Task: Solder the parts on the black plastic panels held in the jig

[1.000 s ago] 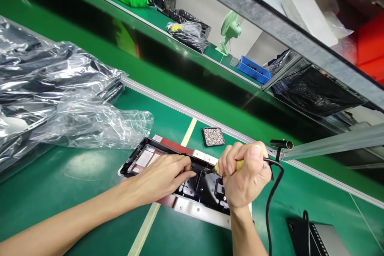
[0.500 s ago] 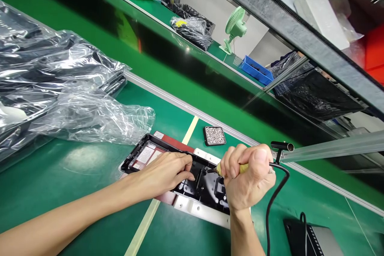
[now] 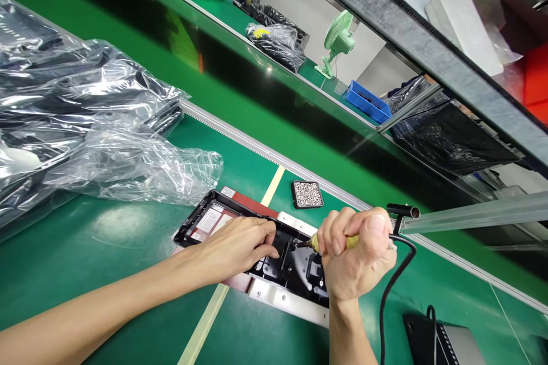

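Black housing (image 3: 274, 254) flat on jig; yellow-handled soldering iron (image 3: 319, 242) tip inside.

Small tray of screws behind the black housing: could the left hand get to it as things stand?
Probably yes. The left hand rests on the black housing, and only bare green table lies before the screw tray.

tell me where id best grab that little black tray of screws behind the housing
Probably by the two long edges of the black tray, pinched from above. It lies flat and shallow on the green bench, open side up, so a level lift keeps its contents in. Nothing crowds its sides.
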`<state>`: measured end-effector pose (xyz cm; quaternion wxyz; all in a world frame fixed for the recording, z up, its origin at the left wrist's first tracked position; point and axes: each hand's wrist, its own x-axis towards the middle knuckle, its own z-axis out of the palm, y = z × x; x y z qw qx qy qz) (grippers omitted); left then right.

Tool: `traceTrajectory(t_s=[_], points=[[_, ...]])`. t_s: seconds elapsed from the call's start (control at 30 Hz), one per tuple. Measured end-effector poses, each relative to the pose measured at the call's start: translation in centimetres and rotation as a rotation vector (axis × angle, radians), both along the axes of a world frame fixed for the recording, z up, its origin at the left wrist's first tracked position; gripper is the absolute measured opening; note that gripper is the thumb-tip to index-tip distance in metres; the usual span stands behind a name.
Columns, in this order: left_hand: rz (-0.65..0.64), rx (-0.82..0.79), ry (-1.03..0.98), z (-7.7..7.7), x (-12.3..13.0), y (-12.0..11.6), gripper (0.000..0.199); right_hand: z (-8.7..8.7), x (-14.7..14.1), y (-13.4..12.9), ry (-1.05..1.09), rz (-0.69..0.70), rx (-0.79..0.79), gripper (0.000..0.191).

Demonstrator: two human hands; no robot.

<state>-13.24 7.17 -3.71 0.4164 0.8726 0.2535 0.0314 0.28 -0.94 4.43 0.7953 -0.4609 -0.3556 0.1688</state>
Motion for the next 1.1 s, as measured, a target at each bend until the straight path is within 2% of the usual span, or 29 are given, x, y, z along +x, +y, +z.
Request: traceTrajectory(t_s=[1.1], points=[[-0.001, -0.002, -0.002, -0.03, 0.16, 0.00, 0.026, 0.06, -0.15, -0.08, -0.033, 0.027, -0.001, 0.040]])
